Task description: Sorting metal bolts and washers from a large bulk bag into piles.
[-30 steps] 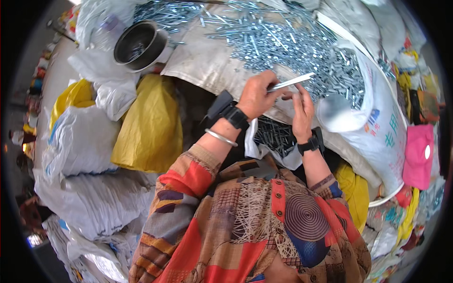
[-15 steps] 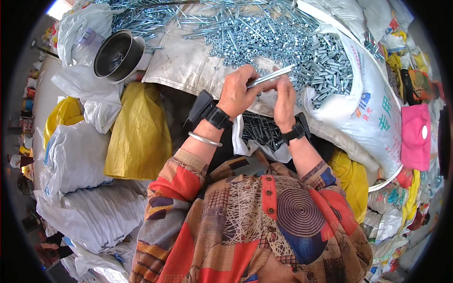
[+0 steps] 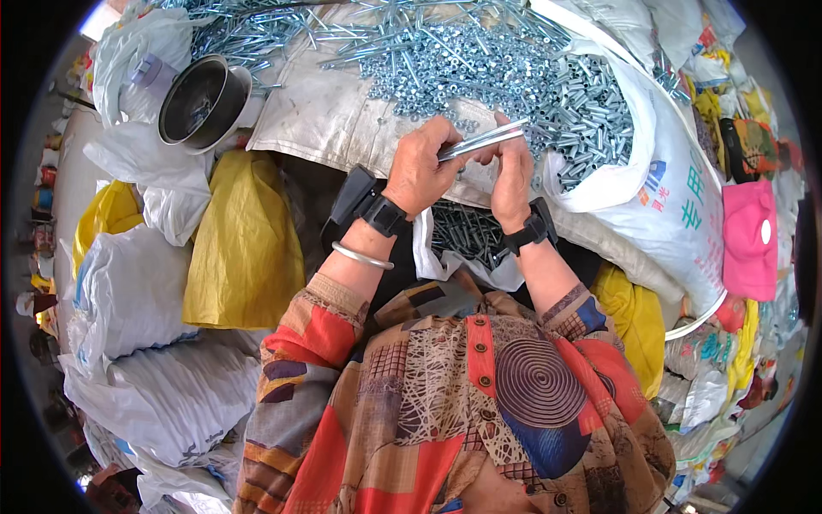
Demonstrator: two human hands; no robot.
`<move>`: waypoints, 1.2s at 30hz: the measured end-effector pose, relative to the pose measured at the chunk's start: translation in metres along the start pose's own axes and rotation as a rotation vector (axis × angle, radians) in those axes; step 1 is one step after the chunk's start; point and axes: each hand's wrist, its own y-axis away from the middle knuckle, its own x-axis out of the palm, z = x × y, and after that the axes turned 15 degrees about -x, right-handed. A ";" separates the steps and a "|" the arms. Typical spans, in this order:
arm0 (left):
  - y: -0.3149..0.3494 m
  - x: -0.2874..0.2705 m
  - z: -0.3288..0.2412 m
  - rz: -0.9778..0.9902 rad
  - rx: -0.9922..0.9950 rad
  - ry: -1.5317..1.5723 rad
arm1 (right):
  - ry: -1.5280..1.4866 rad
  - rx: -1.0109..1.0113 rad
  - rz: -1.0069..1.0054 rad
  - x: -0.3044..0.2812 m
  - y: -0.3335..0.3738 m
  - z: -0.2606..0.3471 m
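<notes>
My left hand (image 3: 417, 167) is closed round a few long, shiny metal rods (image 3: 490, 137), which point up and to the right. Close against it, my right hand (image 3: 512, 182) has its fingers bent in under the rods; whatever sits in those fingertips is hidden. Just beyond both hands spreads a heap of small metal nuts (image 3: 428, 81) on a pale cloth (image 3: 321, 120). Short metal sleeves (image 3: 595, 116) lie piled at the mouth of a white woven sack (image 3: 664, 210). Below my wrists, dark bolts (image 3: 467, 231) fill an open white bag.
A dark round pan (image 3: 199, 104) stands at the far left, beside a plastic bag (image 3: 141, 51). More long rods (image 3: 248, 38) lie at the back. Yellow sacks (image 3: 244, 248) and white sacks (image 3: 167, 394) crowd the left. On the right hangs a pink cloth item (image 3: 749, 240).
The whole view has shifted slightly, so the scene sits a little further left. Both hands stay together at the rods, whose ends now show slightly fanned apart.
</notes>
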 end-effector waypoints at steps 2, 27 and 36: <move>-0.001 0.000 0.001 -0.006 -0.012 0.011 | 0.069 -0.090 0.073 0.002 0.000 -0.001; 0.044 0.008 -0.016 0.094 -0.330 0.261 | 0.600 -0.438 0.477 -0.047 0.032 0.042; 0.070 0.020 0.000 0.170 -0.461 0.342 | 1.279 -0.389 0.679 -0.157 -0.004 0.018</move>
